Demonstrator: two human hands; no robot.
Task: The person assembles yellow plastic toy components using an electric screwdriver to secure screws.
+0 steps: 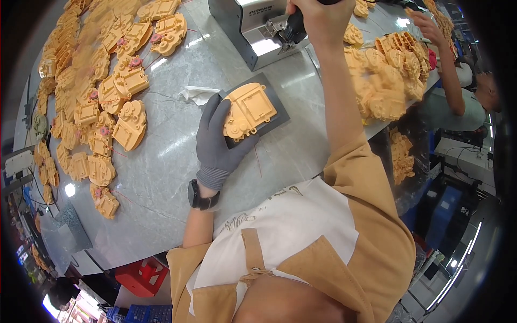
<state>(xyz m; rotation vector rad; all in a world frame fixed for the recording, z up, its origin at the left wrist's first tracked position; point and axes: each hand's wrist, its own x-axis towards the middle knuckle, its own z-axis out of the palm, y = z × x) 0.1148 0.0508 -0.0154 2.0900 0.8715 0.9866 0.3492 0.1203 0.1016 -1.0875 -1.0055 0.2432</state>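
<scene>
An orange plastic housing [251,107] with a square recess lies on a dark flat pad [280,114] on the grey table. My left hand [218,142], in a grey glove, grips the housing's left and near edges, fingers along one side and thumb along the other. At the top, my bare right hand [326,19] is wrapped round a black electric screwdriver [293,29], partly cut off by the picture's edge. Its tip is down at the front of a grey and black screw feeder [253,24]. A thin red wire [258,161] sticks out near my left thumb.
Many orange housings [129,126], some with pink parts and red wires, cover the table's left side. More housings [377,81] are piled at the right. A crumpled white tissue [199,95] lies near the pad. Another person [458,102] works at the far right.
</scene>
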